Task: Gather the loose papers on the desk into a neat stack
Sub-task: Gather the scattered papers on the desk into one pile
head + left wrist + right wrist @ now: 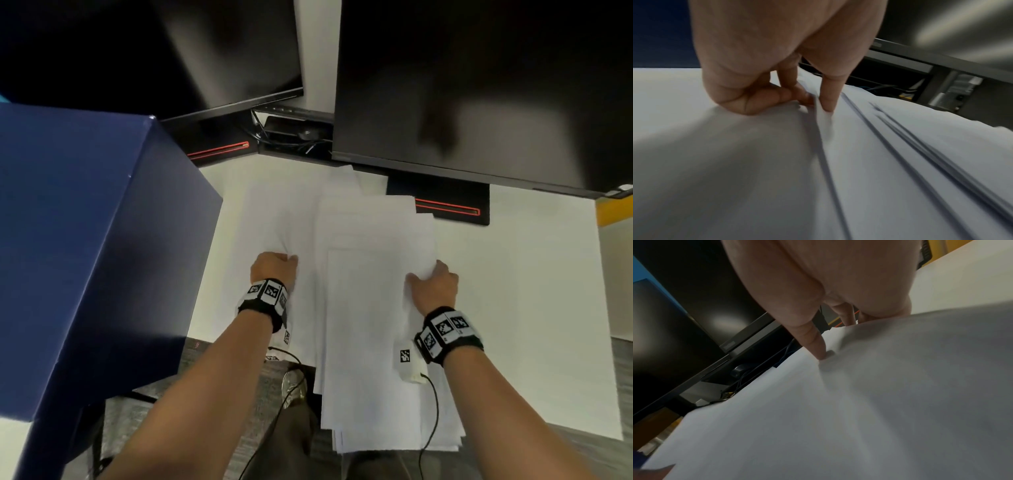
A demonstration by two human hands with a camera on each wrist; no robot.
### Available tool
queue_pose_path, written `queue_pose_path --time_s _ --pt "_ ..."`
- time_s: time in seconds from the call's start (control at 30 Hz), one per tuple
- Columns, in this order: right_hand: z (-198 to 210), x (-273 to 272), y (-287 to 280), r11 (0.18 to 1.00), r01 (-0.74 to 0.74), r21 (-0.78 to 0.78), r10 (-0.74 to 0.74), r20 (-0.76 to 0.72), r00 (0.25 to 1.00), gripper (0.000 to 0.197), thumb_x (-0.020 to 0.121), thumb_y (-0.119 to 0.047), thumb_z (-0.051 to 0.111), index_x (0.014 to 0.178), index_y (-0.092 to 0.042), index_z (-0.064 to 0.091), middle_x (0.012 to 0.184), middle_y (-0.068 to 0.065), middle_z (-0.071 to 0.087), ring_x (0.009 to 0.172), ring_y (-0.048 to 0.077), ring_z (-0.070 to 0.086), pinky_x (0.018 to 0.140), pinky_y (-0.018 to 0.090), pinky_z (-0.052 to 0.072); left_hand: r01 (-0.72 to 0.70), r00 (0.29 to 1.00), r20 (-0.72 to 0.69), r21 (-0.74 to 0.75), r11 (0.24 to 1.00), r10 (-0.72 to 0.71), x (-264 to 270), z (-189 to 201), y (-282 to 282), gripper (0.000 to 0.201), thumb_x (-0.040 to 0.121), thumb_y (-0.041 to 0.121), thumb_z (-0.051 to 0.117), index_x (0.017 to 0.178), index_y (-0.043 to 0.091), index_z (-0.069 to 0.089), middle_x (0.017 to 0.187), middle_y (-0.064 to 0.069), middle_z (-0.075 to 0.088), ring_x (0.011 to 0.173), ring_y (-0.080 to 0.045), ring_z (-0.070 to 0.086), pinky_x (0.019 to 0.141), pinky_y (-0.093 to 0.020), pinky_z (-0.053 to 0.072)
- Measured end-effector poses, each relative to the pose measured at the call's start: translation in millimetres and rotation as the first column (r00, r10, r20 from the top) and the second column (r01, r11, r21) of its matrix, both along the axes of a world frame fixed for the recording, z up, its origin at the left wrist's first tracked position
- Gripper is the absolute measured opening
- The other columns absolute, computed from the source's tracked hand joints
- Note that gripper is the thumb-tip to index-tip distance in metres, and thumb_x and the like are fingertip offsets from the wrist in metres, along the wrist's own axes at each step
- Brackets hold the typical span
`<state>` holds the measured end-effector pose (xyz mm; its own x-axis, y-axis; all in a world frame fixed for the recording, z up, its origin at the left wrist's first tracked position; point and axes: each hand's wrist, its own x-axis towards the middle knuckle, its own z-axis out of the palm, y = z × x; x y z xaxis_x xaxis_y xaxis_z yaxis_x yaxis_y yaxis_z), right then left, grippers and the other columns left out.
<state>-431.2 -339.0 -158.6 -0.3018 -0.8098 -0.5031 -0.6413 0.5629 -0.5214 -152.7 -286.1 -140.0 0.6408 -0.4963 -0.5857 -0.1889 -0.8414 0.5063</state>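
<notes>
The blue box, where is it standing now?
In the head view the blue box stands on the left side of the white desk, beside the left hand and the papers, in front of the left monitor.

To your left the blue box (85, 240) walls off the desk (531, 274); 2 monitors (479, 85) overhang the far edge. The bare desk on your right gives room.
</notes>
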Motion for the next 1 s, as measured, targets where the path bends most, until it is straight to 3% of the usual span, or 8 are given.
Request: queue_pose_path --time_s 0.07,0.27,0.33,0.43,0.5,0.7,0.83,1.0 --pt "0 5 -2 1.000 -0.016 0.008 0.016 -0.003 1.000 0.063 0.086 -0.024 0.064 0.142 -0.008 0.039 0.133 0.020 0.043 0.122 0.041 0.047 0.102 0.047 0.044 0.133 0.991 0.026 -0.004 0.991 -0.132 -12 -1 1 0.024 0.088 0.035 0.067 0.085 0.011 0.067 0.086 -0.004 0.069 0.092 -0.026 0.068 0.075 -0.024 0.050" --pt "-1 -15 0 0.996 0.087 -0.033 -0.087 0.007 0.996 0.063 0.091 -0.029 0.060 0.146 -0.010 0.036 0.140 0.021 0.039 0.123 0.040 0.049 0.106 0.046 0.041 0.065 0.998 -0.014 -0.101 0.993 -0.066 -16 3 2 0.050 0.098 0.026 0.060 0.139 0.001 0.045 0.132 -0.016 0.059 0.118 -0.033 0.059 0.088 -0.026 0.045" --pt "1 -11 0 0.998 0.057 -0.026 -0.057 0.016 0.998 0.063 0.093 -0.032 0.058 0.146 -0.007 0.037 0.140 0.021 0.038 0.122 0.041 0.049 0.106 0.043 0.041 0.201 0.979 0.034 -0.037 0.979 -0.200 -15 1 -3 0.043 0.099 0.025 0.057 0.133 -0.001 0.051 0.131 -0.017 0.059 0.118 -0.032 0.058 0.093 -0.030 0.047" --pt "4 11 -5 0.998 -0.055 -0.030 0.056 0.055 0.997 0.053 0.094 -0.027 0.057 0.141 -0.008 0.043 0.133 0.019 0.044 0.119 0.038 0.052 0.101 0.038 0.042 0.346 0.938 0.050 -0.059 0.936 -0.343 -21 -4 -9 0.014 0.096 0.014 0.054 0.095 0.001 0.058 0.093 -0.008 0.063 0.087 -0.024 0.060 0.064 -0.025 0.047" --pt "6 21 -4 0.994 -0.102 -0.025 0.104 0.083 0.991 0.053 0.094 -0.024 0.057 0.143 -0.010 0.042 0.134 0.017 0.046 0.121 0.035 0.051 0.100 0.035 0.041 0.360 0.933 0.024 -0.104 0.927 -0.360 -22 -1 -8 0.016 0.096 0.013 0.051 0.095 -0.001 0.060 0.086 -0.007 0.062 0.083 -0.024 0.060 0.054 -0.020 0.041" --pt "6 -11 19 0.999 0.019 0.030 -0.017 -0.057 0.998 0.066 0.090 -0.035 0.060 0.145 -0.006 0.037 0.139 0.023 0.039 0.127 0.041 0.043 0.105 0.044 0.039 0.228 0.972 0.081 -0.134 0.964 -0.219 -9 13 22 0.033 0.101 0.027 0.054 0.126 0.009 0.062 0.120 -0.010 0.067 0.113 -0.026 0.061 0.082 -0.016 0.036" --pt "2 3 48 0.991 -0.128 0.049 0.130 -0.044 0.990 0.062 0.093 -0.039 0.054 0.137 0.003 0.041 0.137 0.024 0.033 0.126 0.043 0.040 0.108 0.042 0.037 0.359 0.933 0.036 -0.079 0.930 -0.357 -32 2 47 0.029 0.104 0.026 0.046 0.093 0.006 0.064 0.104 -0.017 0.070 0.102 -0.033 0.066 0.080 -0.025 0.045" --pt "-1 1 51 0.996 -0.077 0.041 0.075 0.041 0.996 0.067 0.085 -0.044 0.057 0.136 -0.002 0.043 0.134 0.024 0.043 0.120 0.042 0.050 0.099 0.043 0.044 0.287 0.957 0.012 -0.136 0.948 -0.288 -48 6 64 0.040 0.103 0.036 0.046 0.132 0.008 0.052 0.126 -0.010 0.061 0.116 -0.028 0.060 0.089 -0.023 0.040"
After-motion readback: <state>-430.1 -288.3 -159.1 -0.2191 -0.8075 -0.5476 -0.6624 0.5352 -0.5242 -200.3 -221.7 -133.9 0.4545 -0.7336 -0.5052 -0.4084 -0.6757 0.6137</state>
